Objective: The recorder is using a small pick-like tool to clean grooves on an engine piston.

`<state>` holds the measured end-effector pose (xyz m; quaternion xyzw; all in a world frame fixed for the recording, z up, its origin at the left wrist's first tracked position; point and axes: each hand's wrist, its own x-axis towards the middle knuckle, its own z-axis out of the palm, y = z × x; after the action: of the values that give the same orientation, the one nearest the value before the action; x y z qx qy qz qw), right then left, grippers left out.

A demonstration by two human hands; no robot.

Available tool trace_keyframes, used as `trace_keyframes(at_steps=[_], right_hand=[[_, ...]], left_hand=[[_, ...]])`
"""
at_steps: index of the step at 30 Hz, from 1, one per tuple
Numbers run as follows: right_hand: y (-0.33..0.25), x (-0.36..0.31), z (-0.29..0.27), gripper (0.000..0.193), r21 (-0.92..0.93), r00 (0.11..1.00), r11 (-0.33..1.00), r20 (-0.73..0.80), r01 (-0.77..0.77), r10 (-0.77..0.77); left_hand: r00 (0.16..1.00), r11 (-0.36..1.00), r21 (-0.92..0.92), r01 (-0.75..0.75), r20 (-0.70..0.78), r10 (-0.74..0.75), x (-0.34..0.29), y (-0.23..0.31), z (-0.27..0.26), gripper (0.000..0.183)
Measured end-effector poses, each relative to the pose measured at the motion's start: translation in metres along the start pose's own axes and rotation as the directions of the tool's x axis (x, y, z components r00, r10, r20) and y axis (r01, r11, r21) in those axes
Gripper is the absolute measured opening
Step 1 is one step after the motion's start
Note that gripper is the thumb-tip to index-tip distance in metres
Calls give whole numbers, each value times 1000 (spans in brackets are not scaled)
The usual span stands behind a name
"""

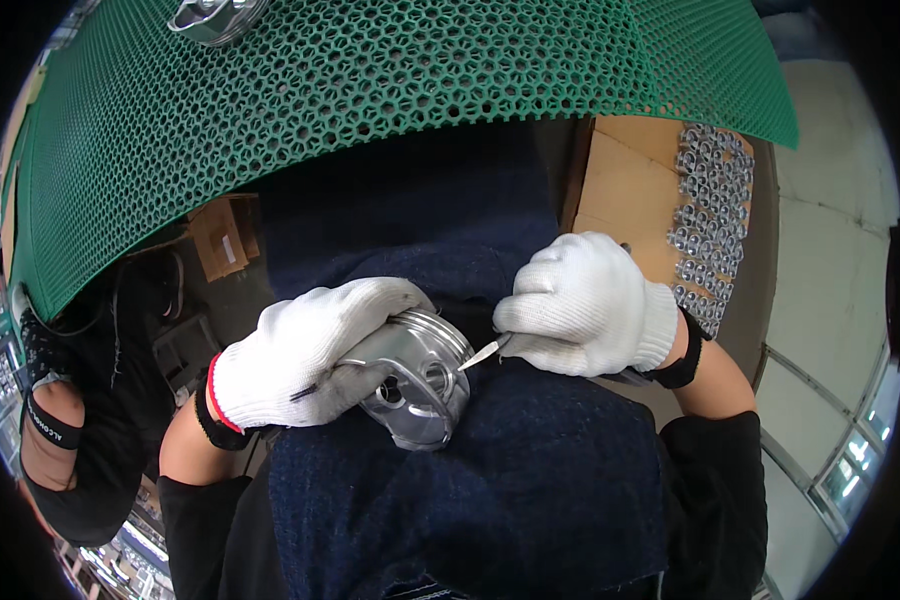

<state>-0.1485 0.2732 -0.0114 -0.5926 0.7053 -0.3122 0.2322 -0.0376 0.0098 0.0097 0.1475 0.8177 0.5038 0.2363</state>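
A silvery engine piston (410, 345) with ring grooves and a pin hole rests over my lap on dark blue cloth (560, 460). My left hand (315, 350), in a white knit glove, wraps round its left side. My right hand (582, 305), gloved the same way, is closed round the handle of a pointed scraper-like blade (484, 353). The blade's tip meets the piston beside its pin hole, or lies just in front of it; I cannot tell which. Most of the tool's handle is hidden inside the right fist.
A green honeycomb mat (370, 80) spans the far side, with another piston (215, 18) on it at far left. Many pistons (710, 215) stand in rows on cardboard (625, 185) at right. A co-worker's arm (55, 430) is at left, near a cardboard box (220, 238).
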Motion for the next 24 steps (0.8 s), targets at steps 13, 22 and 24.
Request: trace_keyframes(at_steps=[13, 22, 24], right_hand=[[-9, -2, -19, 20, 105, 992, 991, -77, -87, 95], [-7, 12, -12, 31, -22, 997, 999, 73, -28, 29], [-7, 4, -4, 30, 24, 986, 997, 153, -76, 71]], left_hand=[[997, 999, 4, -35, 64, 35, 9, 10, -5, 53], [996, 998, 18, -54, 65, 53, 5, 5, -2, 53], [998, 998, -27, -62, 3, 63, 0, -4, 0, 55]])
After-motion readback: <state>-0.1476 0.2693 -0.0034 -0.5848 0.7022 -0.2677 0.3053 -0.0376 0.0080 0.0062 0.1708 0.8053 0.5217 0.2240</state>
